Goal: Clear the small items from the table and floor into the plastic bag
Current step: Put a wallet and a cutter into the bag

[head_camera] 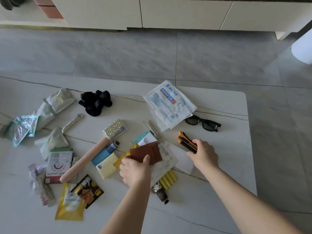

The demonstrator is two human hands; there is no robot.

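You're looking down at a white marble-look table (219, 166) with thin dark veins and a rounded far-right corner. Beyond it lies grey, large-tiled floor (135, 53), softly daylit. Along the far wall runs a low cream cabinet (177, 12) with flat doors, and a white rounded object (303, 48) stands at the right edge.

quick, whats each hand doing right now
Left hand: closed on the brown wallet.
Right hand: closed on the orange-and-black utility knife.
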